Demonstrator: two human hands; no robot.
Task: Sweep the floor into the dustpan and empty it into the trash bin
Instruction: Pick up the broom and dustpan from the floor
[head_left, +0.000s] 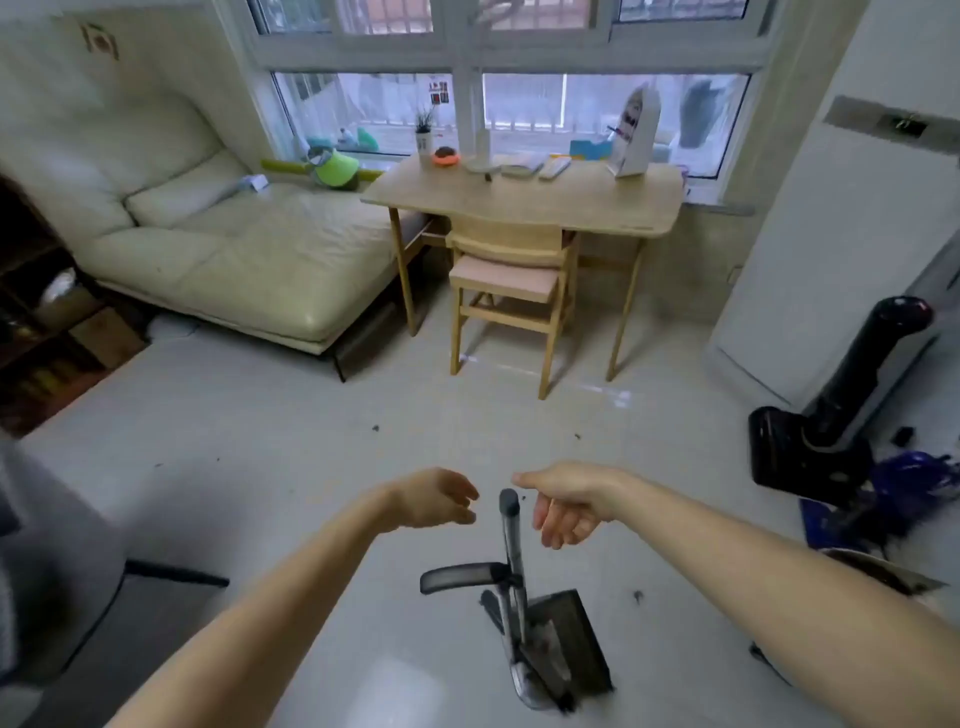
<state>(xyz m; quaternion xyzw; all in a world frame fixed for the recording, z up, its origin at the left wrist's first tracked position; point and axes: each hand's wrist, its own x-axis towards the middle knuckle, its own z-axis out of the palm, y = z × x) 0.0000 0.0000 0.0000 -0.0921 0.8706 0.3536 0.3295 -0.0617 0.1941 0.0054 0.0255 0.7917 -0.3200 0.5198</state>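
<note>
Dark grey dustpan (574, 642) with a grey handle (511, 530) on a pale grey floor (291, 467). Beyond the dustpan: light wood desk (524, 200), wooden chair (511, 291) with pink seat cushion, cream sofa (208, 244). Right of the dustpan: glossy black vacuum (836, 415).

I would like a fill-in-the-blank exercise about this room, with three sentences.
1. The chair stands pushed under the wooden ____.
2. Both hands, left hand and right hand, hold ____.
3. The dustpan stands on the ____.

Missing words: table; nothing; floor
</note>
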